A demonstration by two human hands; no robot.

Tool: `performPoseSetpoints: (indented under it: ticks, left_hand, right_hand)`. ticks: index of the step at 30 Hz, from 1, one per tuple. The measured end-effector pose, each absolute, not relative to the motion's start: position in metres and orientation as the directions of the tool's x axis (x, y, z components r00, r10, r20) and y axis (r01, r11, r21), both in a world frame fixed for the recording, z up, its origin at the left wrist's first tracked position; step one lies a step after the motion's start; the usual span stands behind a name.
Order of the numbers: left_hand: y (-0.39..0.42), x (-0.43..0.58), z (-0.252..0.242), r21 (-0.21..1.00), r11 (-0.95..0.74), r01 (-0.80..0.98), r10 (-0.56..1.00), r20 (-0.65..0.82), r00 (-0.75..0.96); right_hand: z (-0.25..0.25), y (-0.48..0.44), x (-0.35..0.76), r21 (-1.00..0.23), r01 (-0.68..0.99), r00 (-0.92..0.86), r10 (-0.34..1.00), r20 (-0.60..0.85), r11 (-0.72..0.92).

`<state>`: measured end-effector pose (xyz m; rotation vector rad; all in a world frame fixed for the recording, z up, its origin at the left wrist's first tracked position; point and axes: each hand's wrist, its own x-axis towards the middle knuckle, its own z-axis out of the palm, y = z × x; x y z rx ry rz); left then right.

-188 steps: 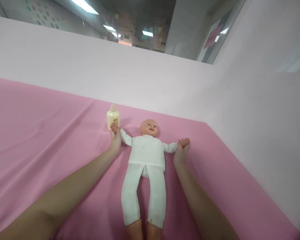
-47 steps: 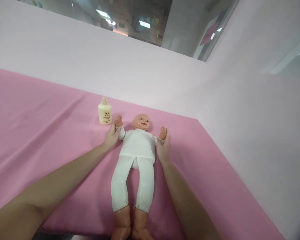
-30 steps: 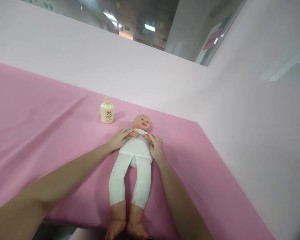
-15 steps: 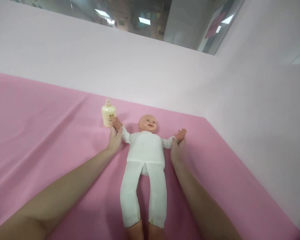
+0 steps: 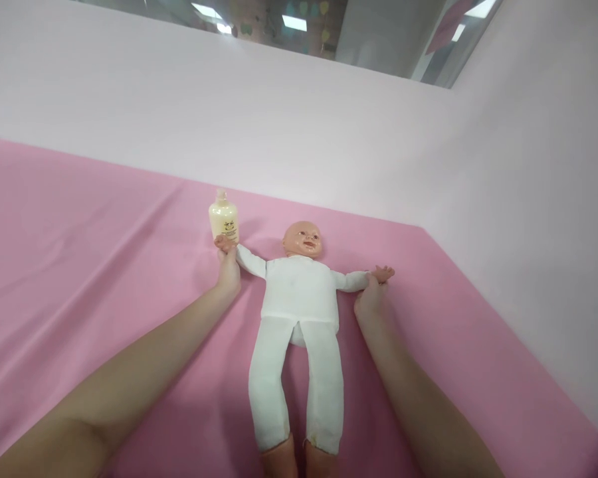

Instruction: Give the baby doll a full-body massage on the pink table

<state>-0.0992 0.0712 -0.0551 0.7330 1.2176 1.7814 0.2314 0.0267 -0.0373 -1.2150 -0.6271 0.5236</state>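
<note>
A baby doll (image 5: 299, 292) in a white suit lies on its back on the pink sheet (image 5: 104, 252), arms stretched wide to both sides. My left hand (image 5: 228, 272) is closed round the doll's wrist on the left, right beside a small cream bottle (image 5: 224, 219). On the other side my right hand (image 5: 371, 299) is closed round the doll's other wrist, with the doll's small hand sticking out past my fingers. The doll's legs point toward me and its feet run off the bottom edge.
Pale pink walls (image 5: 518, 186) close off the back and the right side of the sheet. The sheet has long creases on the left. Above the back wall a glass strip shows ceiling lights.
One second ago the doll's arms were folded onto its chest under my hands. Since then both arms have been drawn outward and now lie spread wide, further than half a second ago.
</note>
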Motion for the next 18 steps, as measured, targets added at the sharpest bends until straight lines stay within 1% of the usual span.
performPoseSetpoints:
  ticks: [6,9,11,14,16,18]
  left_hand:
    - [0.064,-0.096,-0.047,0.948,-0.229,-0.221,0.908,0.126,-0.399]
    - [0.06,-0.093,-0.043,0.943,-0.304,-0.136,0.918,0.251,-0.308]
    - [0.055,-0.089,-0.039,0.938,-0.341,-0.057,0.92,0.321,-0.226]
    - [0.045,-0.084,-0.032,0.924,-0.367,0.11,0.926,0.374,-0.051]
    - [0.039,-0.08,-0.028,0.871,-0.432,0.234,0.902,0.424,0.088]
    - [0.036,-0.078,-0.025,0.781,-0.533,0.325,0.846,0.483,0.226]
  right_hand:
    - [-0.024,0.011,0.217,-0.926,0.066,0.621,0.711,0.33,0.372]
    - [-0.014,0.004,0.207,-0.882,0.139,0.505,0.734,0.455,0.451]
    - [-0.011,0.0,0.202,-0.852,0.177,0.411,0.75,0.519,0.493]
    - [-0.013,-0.003,0.198,-0.83,0.261,0.288,0.781,0.555,0.493]
    - [-0.016,-0.004,0.197,-0.815,0.344,0.219,0.804,0.553,0.466]
    - [-0.018,-0.005,0.196,-0.775,0.421,0.104,0.823,0.558,0.472]
